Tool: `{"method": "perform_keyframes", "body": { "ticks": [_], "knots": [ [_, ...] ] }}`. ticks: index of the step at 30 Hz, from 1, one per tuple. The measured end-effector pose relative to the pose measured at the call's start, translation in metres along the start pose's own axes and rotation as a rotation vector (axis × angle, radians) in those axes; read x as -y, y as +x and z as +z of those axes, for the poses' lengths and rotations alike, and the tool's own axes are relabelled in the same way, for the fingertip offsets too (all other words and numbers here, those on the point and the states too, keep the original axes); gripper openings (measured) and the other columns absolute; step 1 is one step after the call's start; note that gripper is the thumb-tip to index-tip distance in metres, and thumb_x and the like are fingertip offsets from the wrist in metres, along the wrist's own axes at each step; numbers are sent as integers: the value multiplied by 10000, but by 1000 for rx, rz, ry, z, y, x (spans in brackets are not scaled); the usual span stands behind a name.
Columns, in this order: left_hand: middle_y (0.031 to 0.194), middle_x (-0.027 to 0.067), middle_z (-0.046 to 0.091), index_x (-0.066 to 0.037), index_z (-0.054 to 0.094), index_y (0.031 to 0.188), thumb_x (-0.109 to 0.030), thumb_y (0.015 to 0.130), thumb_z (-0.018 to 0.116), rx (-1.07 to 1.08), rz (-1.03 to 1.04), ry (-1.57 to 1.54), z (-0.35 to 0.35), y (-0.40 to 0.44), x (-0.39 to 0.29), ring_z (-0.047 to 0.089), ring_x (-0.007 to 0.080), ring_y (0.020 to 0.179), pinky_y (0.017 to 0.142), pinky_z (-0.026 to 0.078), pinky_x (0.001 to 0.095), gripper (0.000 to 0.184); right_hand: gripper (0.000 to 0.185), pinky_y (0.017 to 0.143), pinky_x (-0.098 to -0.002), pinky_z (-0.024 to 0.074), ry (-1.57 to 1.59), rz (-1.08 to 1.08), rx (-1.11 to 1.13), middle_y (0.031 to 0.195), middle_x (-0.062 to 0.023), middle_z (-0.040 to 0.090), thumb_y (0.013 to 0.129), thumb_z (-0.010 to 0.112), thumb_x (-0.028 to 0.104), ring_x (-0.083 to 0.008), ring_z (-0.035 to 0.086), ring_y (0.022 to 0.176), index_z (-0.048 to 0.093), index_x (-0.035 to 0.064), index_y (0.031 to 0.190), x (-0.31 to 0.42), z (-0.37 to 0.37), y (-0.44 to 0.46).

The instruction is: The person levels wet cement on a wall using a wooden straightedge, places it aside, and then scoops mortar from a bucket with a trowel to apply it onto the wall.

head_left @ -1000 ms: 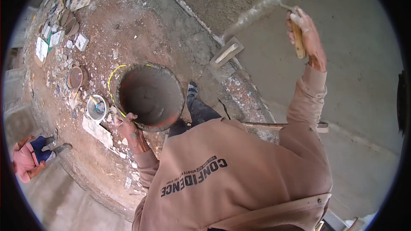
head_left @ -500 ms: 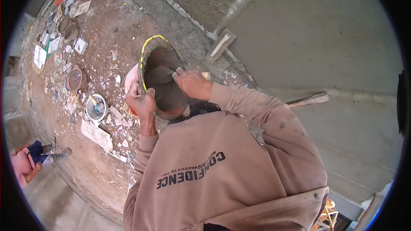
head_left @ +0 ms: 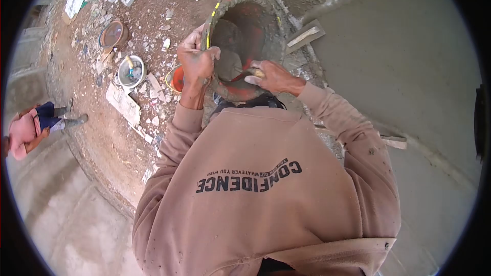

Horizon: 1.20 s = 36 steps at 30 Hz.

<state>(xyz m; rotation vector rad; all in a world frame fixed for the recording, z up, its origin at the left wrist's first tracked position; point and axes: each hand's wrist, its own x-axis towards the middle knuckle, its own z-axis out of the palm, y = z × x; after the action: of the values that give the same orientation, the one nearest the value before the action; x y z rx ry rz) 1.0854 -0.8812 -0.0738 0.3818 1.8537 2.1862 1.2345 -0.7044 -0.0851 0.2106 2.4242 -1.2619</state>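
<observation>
One white bucket, broken slab near tilted tub.

Construction site: smooth grey cement surface, bare dirt ground strewn with rubble, mortar-caked tub, wooden float.

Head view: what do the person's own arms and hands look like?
The left sleeve and right sleeve are long, creased and dull brown; the right one has a dark smudge. They belong to a sweatshirt with dark lettering that includes CONFIDENCE. The left hand and right hand wear no gloves.
</observation>
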Motion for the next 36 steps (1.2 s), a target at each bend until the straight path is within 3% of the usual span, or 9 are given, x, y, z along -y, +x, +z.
{"method": "perform_keyframes", "body": {
  "ticks": [6, 11, 13, 18, 20, 22, 24, 30, 36],
  "knots": [
    [888, 80, 619, -45, 493, 750, 174, 582, 561, -213, -259, -209, 3, 38, 15, 547, 117, 605, 481, 472, 234, 285, 497, 763, -468, 485, -140, -30, -135, 899, -254, 651, 883, 668, 365, -424, 630, 883, 595, -45, 1155, -2, -99, -14],
    [651, 41, 585, 41, 606, 893, 107, 636, 578, -240, -155, -64, 10, 63, 43, 542, 105, 482, 471, 464, 227, 267, 566, 724, -466, 481, -265, -66, -213, 895, -220, 660, 907, 628, 427, -400, 635, 819, 581, -63, 1187, 31, -229, -49],
    [658, -42, 421, -129, 373, 673, 162, 564, 534, -285, -214, 7, 31, 65, 20, 412, 68, 553, 479, 353, 210, 350, 576, 677, -438, 491, -310, -108, -169, 843, -173, 655, 916, 628, 431, -330, 638, 725, 569, -67, 1201, 19, -262, -57],
    [691, -1, 509, -86, 438, 716, 179, 577, 493, -324, -218, 40, 15, 75, 56, 474, 83, 547, 484, 413, 203, 304, 589, 448, -194, 418, 586, 364, 215, 849, -62, 535, 918, 660, 422, -34, 468, 575, 497, -19, 1274, -96, -364, -43],
    [704, 14, 530, -69, 457, 742, 179, 573, 489, -368, -263, 41, 22, 72, 47, 485, 87, 546, 487, 413, 203, 302, 505, 405, -167, 370, 624, 521, -133, 859, -50, 542, 919, 665, 410, -30, 452, 536, 518, 10, 1191, -164, -402, -39],
    [704, 12, 527, -37, 502, 805, 176, 569, 491, -392, -282, 50, 11, 67, 61, 482, 88, 545, 489, 416, 205, 318, 432, 410, -165, 368, 463, 489, -638, 805, -21, 527, 932, 644, 418, -32, 430, 509, 526, 40, 1105, -192, -442, -41],
    [712, 14, 524, -10, 533, 869, 172, 560, 499, -410, -299, 45, 8, 65, 65, 476, 92, 541, 494, 418, 209, 360, 432, 419, -175, 386, 580, 305, -733, 769, -21, 504, 943, 612, 453, -44, 443, 522, 521, 51, 1073, -173, -487, -71],
    [701, 31, 515, -59, 439, 786, 176, 561, 502, -496, -324, 38, 16, 58, 72, 491, 105, 537, 488, 451, 217, 331, 443, 538, -273, 514, 403, 150, -771, 836, -89, 563, 938, 523, 208, -142, 561, 599, 448, -64, 1279, -140, -451, -76],
    [670, 3, 467, -93, 387, 711, 159, 567, 541, -589, -334, 20, 33, 54, 48, 455, 111, 533, 497, 418, 238, 328, 581, 758, -457, 535, -390, 547, -807, 1138, -272, 581, 871, 612, 187, -365, 657, 944, 385, -62, 1344, -209, -353, 15]
  ]
}}
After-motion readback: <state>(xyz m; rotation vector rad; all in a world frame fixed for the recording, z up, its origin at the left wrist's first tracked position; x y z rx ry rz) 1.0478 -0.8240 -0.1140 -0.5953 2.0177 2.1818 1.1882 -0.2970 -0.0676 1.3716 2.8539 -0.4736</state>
